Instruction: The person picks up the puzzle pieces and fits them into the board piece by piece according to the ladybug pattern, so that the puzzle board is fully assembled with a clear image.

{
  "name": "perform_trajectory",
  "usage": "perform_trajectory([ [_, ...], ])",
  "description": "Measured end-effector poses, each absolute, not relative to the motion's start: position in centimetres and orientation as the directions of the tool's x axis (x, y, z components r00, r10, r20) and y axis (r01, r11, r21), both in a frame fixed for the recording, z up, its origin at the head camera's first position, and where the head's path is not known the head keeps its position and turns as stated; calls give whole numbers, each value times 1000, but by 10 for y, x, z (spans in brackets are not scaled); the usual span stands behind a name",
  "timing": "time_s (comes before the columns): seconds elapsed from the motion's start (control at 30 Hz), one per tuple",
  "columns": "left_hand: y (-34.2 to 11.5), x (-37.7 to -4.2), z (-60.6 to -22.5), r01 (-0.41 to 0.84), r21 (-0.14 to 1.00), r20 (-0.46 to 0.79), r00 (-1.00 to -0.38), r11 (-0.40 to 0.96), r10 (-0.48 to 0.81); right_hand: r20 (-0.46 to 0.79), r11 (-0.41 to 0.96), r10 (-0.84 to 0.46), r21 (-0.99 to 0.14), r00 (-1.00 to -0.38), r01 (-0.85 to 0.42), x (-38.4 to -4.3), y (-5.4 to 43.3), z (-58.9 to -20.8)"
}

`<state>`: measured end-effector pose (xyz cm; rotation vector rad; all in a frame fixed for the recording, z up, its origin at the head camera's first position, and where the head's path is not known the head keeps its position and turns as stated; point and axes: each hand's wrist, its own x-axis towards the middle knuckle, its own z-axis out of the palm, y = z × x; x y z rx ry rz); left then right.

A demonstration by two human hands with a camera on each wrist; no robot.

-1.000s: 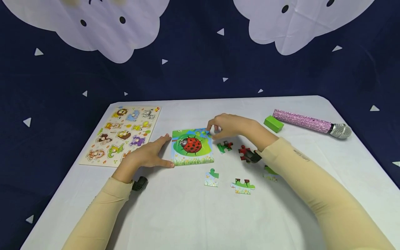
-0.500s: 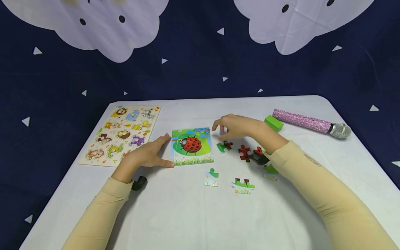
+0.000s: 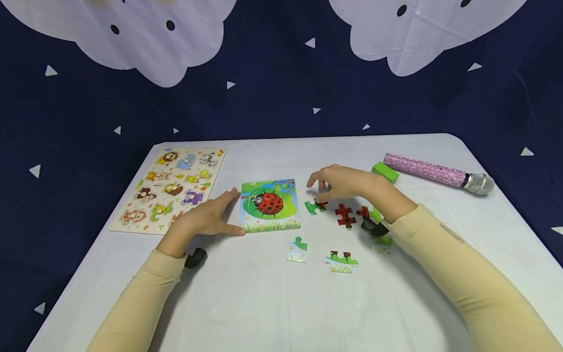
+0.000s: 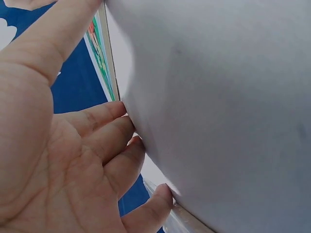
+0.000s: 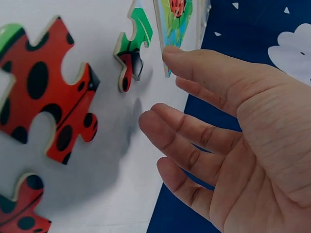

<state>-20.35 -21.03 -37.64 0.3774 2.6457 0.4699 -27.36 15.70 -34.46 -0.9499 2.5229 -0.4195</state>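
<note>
Puzzle (image 3: pixel 270 206) lay on the table (image 3: pixel 246 303), and there was the left hand (image 3: pixel 206 216), spread wide at its left edge! The right hand (image 3: pixel 342 182) hovered beyond the right edge, grip apart, holding nothing, near loose pieces (image 3: pixel 345 216); block (image 3: pixel 385 173) and microphone (image 3: pixel 426 169) sat farther right.

Your right hand (image 3: pixel 344 182) has drawn away from the far right corner of the ladybug board (image 3: pixel 270 205) and now hovers apart from it, to its right.
</note>
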Motion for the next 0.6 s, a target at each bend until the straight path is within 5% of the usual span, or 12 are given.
perform_trajectory([
  [0.6, -210, -201, -376, 173, 409, -359, -872, 896, 332, -250, 719, -673, -443, -696, -536, -259, 166, -360],
])
